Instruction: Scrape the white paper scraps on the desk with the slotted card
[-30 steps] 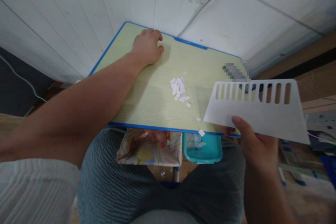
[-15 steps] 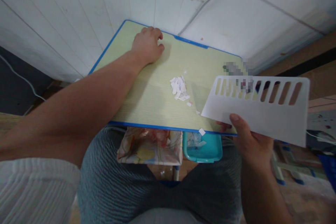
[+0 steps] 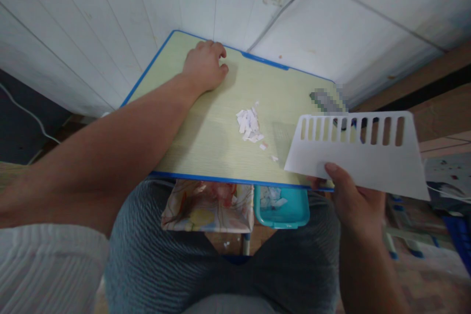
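Observation:
My right hand [image 3: 356, 201] grips a white plastic scraper [image 3: 353, 159] with a row of slots along its far edge, thumb on top and fingers underneath. It is held over the right side of a pale yellow-green table [image 3: 206, 147] with a blue rim. To its left on the tabletop lies a small heap of white paper scraps [image 3: 249, 123], with a few loose bits trailing toward the near edge. My left hand [image 3: 206, 65] rests near the table's far edge, holding nothing, its fingers loosely bent and the thumb apart.
Under the near edge sit a teal plastic box [image 3: 283, 211] with paper scraps inside and a patterned open bin [image 3: 209, 218] beside it. A blurred-out object [image 3: 327, 102] lies at the table's right. A white wall [image 3: 235, 5] stands behind.
A paper scrap at the table's near edge above the teal box is gone from there. The scraper has tilted and shifted slightly. My left hand stays in place.

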`<state>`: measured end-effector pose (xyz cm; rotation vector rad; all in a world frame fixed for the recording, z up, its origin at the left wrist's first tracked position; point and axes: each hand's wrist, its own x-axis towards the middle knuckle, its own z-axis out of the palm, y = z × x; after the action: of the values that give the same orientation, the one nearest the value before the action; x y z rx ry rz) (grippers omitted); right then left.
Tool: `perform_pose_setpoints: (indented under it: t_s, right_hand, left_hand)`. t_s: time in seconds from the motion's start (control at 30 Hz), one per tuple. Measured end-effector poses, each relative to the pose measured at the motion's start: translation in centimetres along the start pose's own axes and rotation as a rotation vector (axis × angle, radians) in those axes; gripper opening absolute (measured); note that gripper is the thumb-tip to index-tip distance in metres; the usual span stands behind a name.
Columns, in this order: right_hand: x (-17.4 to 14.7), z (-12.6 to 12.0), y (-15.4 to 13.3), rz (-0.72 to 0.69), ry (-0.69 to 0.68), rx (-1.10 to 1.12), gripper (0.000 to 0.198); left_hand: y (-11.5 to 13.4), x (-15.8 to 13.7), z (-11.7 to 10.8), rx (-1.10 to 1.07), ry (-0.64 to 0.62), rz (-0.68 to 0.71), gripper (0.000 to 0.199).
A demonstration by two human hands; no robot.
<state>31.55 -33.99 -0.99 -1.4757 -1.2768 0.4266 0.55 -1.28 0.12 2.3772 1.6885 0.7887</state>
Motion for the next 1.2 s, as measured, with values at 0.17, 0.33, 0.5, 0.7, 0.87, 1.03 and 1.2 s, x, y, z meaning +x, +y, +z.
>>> perform_pose_setpoints:
  t_s: [0.17, 0.33, 0.5, 0.7, 0.87, 1.03, 1.2]
  right_hand:
    - [0.8, 1.5, -0.1, 0.010, 0.008, -0.040, 0.038]
    - [-0.3, 2.8, -0.7, 0.026, 0.020, -0.056, 0.033]
    - [-1.9, 5.2, -2.4, -0.043, -0.090, -0.055, 0.048]
    - [-2.6, 6.3, -3.1, -0.120, -0.200, -0.044, 0.045]
    - [-2.6, 6.1, -3.0, -0.062, -0.103, 0.023, 0.040]
    - [-2.8, 5.6, -3.1, -0.059, -0.201, -0.018, 0.044]
    - [-1.7, 5.4, -2.7, 0.051, -0.006, 0.080, 0.031]
  left_hand:
    - [-0.3, 0.1, 0.3, -0.005, 0.008, 0.015, 0.050]
    - [-0.4, 0.6, 0.9, -0.024, 0.027, 0.018, 0.049]
    - [0.1, 0.5, 0.8, 0.017, 0.015, -0.010, 0.043]
    - [-0.1, 0.5, 0.8, 0.018, 0.056, 0.046, 0.036]
    - [0.3, 0.4, 0.4, 0.044, 0.016, 0.025, 0.039]
    - [0.5, 0.3, 0.3, 0.028, 0.015, 0.018, 0.038]
    - [0.2, 0.4, 0.5, -0.013, 0.008, 0.013, 0.040]
